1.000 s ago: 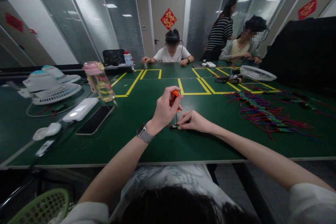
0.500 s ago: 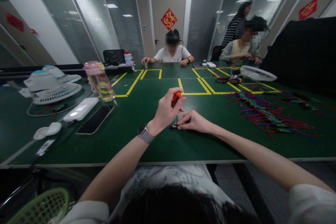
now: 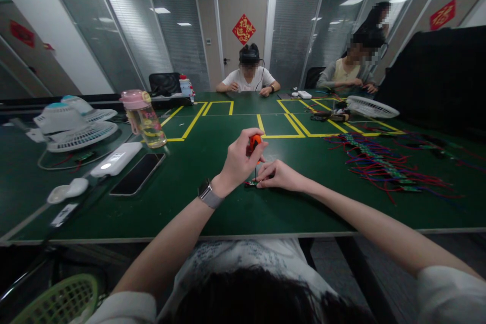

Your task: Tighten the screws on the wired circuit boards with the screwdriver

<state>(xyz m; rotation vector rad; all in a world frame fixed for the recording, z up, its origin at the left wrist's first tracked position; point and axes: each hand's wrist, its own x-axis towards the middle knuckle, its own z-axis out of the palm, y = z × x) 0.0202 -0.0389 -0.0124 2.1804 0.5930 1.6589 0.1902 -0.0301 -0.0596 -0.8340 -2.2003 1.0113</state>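
An orange and black screwdriver (image 3: 255, 142) stands upright, its handle wrapped by my left hand (image 3: 242, 158). Its thin shaft points down at a small circuit board (image 3: 250, 184) lying on the green table (image 3: 182, 217). My right hand (image 3: 279, 175) rests on the table just right of the shaft, thumb and fingers pinched together at the board's right end. Whether those fingers grip the board itself or a small part on it is too small to tell. Red bits show at the board's left end.
Circuit boards with red and blue wires (image 3: 383, 159) lie in a row at the right. At the left are a phone (image 3: 137, 174), a white power bank (image 3: 117, 159), a pink-lidded bottle (image 3: 144, 119) and white fans (image 3: 76, 129). People sit across the table.
My hands and the screwdriver have hardly moved. Across the table, the seated person's hand has drawn in toward the body, and a standing person at the back has moved right.
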